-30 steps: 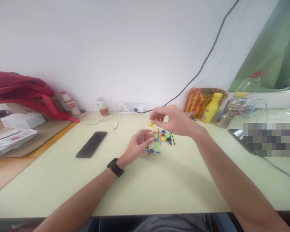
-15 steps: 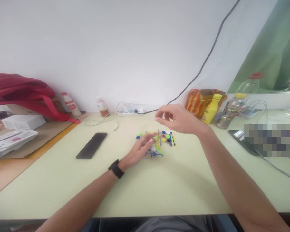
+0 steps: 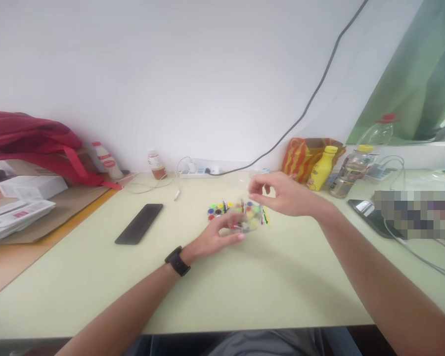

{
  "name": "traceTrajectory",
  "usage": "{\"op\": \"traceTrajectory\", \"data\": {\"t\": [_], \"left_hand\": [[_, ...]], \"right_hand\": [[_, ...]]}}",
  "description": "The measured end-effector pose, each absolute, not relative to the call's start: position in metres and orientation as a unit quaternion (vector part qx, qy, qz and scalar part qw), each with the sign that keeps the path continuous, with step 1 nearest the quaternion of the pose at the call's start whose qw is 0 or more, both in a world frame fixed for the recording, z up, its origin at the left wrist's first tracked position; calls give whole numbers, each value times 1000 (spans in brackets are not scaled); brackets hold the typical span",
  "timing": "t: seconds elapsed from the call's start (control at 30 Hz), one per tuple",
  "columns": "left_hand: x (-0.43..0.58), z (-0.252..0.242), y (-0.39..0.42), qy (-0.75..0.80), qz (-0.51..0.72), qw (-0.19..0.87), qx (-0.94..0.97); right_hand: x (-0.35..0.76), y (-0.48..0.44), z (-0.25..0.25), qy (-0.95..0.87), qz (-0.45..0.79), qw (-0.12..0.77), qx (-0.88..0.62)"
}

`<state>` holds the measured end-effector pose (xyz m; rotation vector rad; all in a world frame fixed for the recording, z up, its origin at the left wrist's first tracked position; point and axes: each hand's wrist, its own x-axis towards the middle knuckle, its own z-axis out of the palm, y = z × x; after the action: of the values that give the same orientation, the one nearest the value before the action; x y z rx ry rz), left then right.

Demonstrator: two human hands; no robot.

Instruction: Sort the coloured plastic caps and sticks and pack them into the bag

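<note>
My right hand (image 3: 272,193) is raised over the middle of the table, fingers curled in a pinch at the upper part of a clear plastic bag (image 3: 252,217). Coloured pieces show through the bag, blurred by motion. Low at the bag's left side is my left hand (image 3: 218,236), thumb and fingers spread apart, with a black watch (image 3: 178,261) on the wrist. Small round coloured pieces (image 3: 218,211) lie in rows just beyond the left hand. Thin coloured sticks (image 3: 266,217) lie to the right of the bag.
A black phone (image 3: 139,224) lies on the left of the table (image 3: 193,296). Along the wall stand a brown drink bottle (image 3: 157,165), a power strip (image 3: 196,171), a striped bag (image 3: 298,158) and a yellow bottle (image 3: 323,168). Cables and another dark device (image 3: 374,217) lie right.
My right hand has come down slightly and right. My left hand has shifted a little down, its thumb and fingers now wider apart. The clear bag now shows between the hands.
</note>
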<state>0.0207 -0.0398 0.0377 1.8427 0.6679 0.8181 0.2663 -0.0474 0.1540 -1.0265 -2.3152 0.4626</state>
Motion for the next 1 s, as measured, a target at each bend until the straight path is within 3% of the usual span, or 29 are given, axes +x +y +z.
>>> {"op": "traceTrajectory", "data": {"t": [0.1,0.33,0.53,0.77,1.0], "left_hand": [[22,37,-37,280,339,464,769],[23,29,-32,292,326,458,774],[18,33,-33,228,339,486,773],[13,24,-20,202,407,509,731],[16,22,-27,186,346,539,745]], "right_hand": [[267,-52,157,-835,182,322,-408],[270,-46,136,-828,277,310,-377],[276,-57,141,-801,260,401,-360],[277,-69,135,-824,210,373,-371],[267,-72,120,-818,250,367,-366]]}}
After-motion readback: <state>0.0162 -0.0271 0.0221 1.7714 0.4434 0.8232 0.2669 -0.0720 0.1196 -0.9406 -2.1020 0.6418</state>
